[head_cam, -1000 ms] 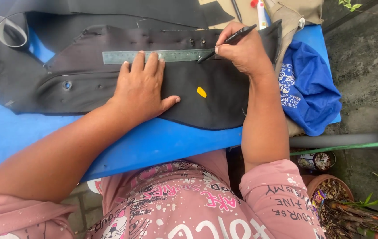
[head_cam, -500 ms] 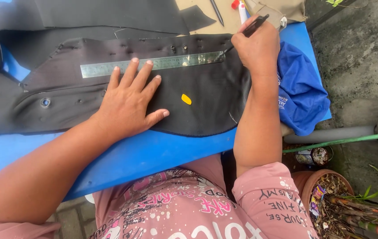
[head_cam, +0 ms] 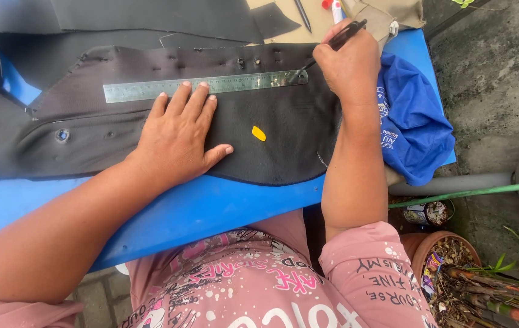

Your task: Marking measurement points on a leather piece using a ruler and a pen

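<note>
Steel ruler (head_cam: 205, 85) lies flat along the dark garment (head_cam: 150, 121) on the blue table (head_cam: 211, 209), w/ left hand (head_cam: 177, 136) spread palm-down, fingers (head_cam: 183, 100) flat, tips touching the ruler's lower edge, gripping nothing. Yellow chalk (head_cam: 259, 133) sits loose just right of the thumb. Right hand (head_cam: 350, 64) is curled round a black pen (head_cam: 338, 39), tip at the ruler's right end. Looks like the marking step; next move prob needs the ruler pinned firm and the pen tight to its edge.
</note>
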